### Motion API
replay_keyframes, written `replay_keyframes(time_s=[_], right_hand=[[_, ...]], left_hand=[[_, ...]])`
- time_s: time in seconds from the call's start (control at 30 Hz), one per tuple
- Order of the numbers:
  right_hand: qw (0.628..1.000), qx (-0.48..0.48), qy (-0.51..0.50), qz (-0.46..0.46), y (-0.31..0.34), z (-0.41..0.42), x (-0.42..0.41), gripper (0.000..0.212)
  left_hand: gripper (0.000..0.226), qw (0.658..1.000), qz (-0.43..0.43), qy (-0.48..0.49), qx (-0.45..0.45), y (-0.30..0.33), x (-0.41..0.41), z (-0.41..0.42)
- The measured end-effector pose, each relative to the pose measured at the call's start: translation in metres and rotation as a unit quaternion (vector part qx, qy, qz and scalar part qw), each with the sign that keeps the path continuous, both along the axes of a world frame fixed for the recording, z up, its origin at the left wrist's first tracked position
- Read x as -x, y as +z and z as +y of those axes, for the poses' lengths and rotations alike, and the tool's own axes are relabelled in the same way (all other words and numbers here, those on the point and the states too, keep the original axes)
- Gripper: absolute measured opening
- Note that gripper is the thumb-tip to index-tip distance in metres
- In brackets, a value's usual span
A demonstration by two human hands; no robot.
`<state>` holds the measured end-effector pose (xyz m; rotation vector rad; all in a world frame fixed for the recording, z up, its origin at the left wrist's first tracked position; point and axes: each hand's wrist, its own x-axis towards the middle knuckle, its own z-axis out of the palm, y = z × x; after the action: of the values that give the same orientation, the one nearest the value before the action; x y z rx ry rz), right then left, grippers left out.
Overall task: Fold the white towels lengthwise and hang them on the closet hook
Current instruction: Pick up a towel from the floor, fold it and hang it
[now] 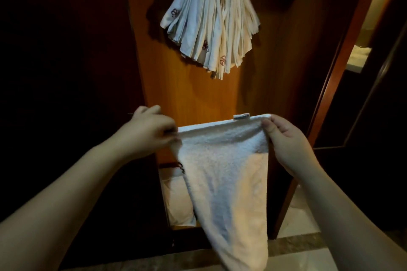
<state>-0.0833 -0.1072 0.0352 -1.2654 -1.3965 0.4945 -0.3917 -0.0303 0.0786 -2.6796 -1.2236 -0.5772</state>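
- Dim closet surroundings fill your head view: a lit wooden back panel [191,94] stands straight ahead, dark doors flank it on both sides, and pale marble floor [308,209] shows at the lower right.
- High on that panel, a thick bundle of folded white towels [209,22] already hangs fanned out, several showing a small red embroidered emblem. The hook itself is hidden under them, so you cannot see how much room remains on it.
- Your left hand [152,125] pinches the left corner of the white towel [222,174] you are working on; the fingers are curled tight on the hem.
- Your right hand [284,138] grips the opposite top corner, thumb in front of the cloth, fingers behind it.
- Between both hands the top edge is stretched level, well below the hung bundle, with a small label [241,116] standing up near the right end. The rest droops and narrows to a rounded bottom near the floor.
- Low behind the held towel, more white cloth [176,202] sits in the closet's bottom; whether these are towels still to be done cannot be told.
- Judging progress: many towels look finished and hung, while this one appears to be mid-fold at best. What seems left is bringing the long edges together, then lifting it up and draping it over the hook with the others.
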Motion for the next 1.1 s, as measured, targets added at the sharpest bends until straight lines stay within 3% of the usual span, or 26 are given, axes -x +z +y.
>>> replay_keyframes(time_s=[0.13, 0.3, 0.37, 0.43, 0.47, 0.53, 0.6, 0.7, 0.87, 1.1], right_hand=[[0.999, -0.029, -0.013, -0.013, 0.010, -0.002, 0.002, 0.025], [0.998, -0.061, -0.024, -0.003, 0.018, 0.000, 0.010, 0.024], [0.996, -0.074, -0.046, 0.012, 0.019, 0.002, 0.009, 0.025], [0.993, -0.089, -0.071, 0.034, 0.022, 0.002, 0.009, 0.027], [0.990, -0.102, -0.083, 0.044, 0.024, 0.002, 0.010, 0.028], [0.984, -0.129, -0.102, 0.064, 0.027, 0.002, 0.013, 0.029], [0.978, -0.144, -0.118, 0.092, 0.027, 0.004, 0.017, 0.027], [0.970, -0.168, -0.136, 0.111, 0.023, 0.007, 0.025, 0.023], [0.963, -0.196, -0.152, 0.107, 0.016, 0.011, 0.032, 0.024], [0.963, -0.214, -0.146, 0.071, 0.017, 0.009, 0.017, 0.022]], left_hand=[[0.029, 0.994, -0.028, 0.093, 0.053, 0.025, -0.008, -0.002], [0.007, 0.987, 0.087, 0.132, -0.010, 0.039, -0.017, -0.002], [0.005, 0.989, 0.032, 0.142, -0.006, 0.042, -0.016, -0.005], [0.005, 0.981, -0.124, 0.108, 0.107, 0.042, -0.014, -0.008], [0.006, 0.950, -0.240, 0.071, 0.188, 0.041, -0.014, -0.011], [0.016, 0.851, -0.442, -0.007, 0.283, 0.035, -0.018, -0.016], [0.018, 0.777, -0.562, -0.048, 0.279, 0.023, -0.029, -0.019], [0.017, 0.714, -0.675, -0.049, 0.181, -0.001, -0.054, -0.026], [0.012, 0.738, -0.673, 0.042, 0.011, -0.022, -0.079, -0.032], [0.009, 0.789, -0.610, 0.032, -0.067, -0.020, -0.077, -0.030]])
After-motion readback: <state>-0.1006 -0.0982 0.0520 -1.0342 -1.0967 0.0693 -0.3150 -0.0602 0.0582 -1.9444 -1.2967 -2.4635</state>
